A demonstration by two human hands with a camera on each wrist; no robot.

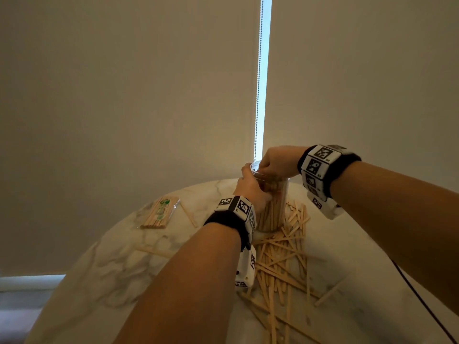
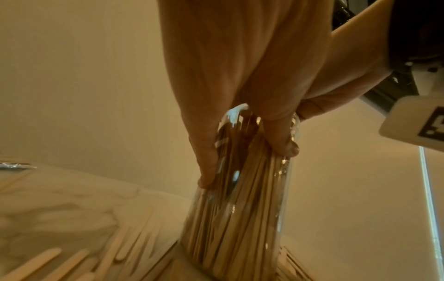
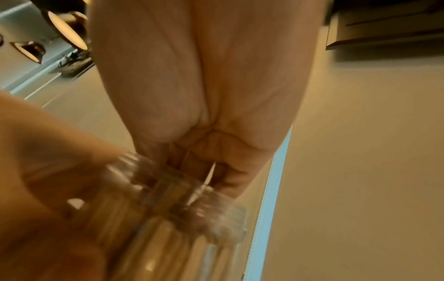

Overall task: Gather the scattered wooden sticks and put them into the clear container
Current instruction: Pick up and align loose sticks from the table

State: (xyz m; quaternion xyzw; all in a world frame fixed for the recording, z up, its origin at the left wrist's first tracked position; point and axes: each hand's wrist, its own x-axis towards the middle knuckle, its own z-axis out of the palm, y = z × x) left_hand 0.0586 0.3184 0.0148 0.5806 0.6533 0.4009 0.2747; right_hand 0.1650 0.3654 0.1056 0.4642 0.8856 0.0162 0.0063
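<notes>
A tall clear container [image 1: 273,214] stands upright on the marble table [image 1: 104,259], packed with wooden sticks. My left hand [image 1: 248,187] grips its upper part; in the left wrist view the thumb and fingers [image 2: 206,161] wrap the container [image 2: 235,218]. My right hand [image 1: 273,162] is over the mouth with its bunched fingertips dipped inside. In the right wrist view, a thin pale stick [image 3: 209,172] shows between the fingers at the threaded rim [image 3: 173,197]. Several loose sticks [image 1: 280,261] lie scattered in front of the container.
A wrapped bundle of sticks [image 1: 160,213] lies at the far left of the table, with single sticks [image 1: 188,214] nearby. One stray stick [image 1: 327,291] lies to the right. A black cable [image 1: 419,296] runs off the right edge. A window blind [image 1: 149,95] hangs close behind.
</notes>
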